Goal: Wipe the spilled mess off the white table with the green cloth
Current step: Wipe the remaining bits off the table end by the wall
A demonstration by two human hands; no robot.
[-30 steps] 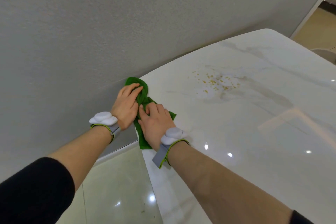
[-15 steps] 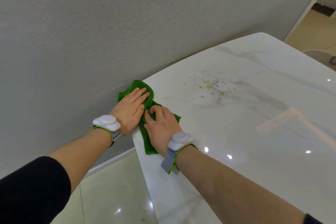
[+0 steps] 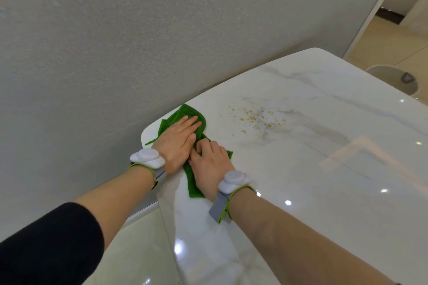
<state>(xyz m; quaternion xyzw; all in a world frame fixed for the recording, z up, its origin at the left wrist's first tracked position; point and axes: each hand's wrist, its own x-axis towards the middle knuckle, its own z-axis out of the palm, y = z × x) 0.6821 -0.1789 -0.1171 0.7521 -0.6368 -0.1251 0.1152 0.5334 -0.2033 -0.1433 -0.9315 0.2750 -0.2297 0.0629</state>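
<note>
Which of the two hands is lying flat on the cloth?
The left hand: its fingers stretch out straight, palm down on the cloth. The right hand has curled fingers bunching the cloth instead.

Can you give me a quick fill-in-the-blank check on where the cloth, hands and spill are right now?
1. Both hands rest on the ____ cloth.
2. The left hand lies flat; the right hand has its fingers ____.
3. The yellowish crumbs lie ____ the cloth, untouched by it.
4. The table has its far edge against the ____.

Missing words: green; curled; beyond; wall
</note>
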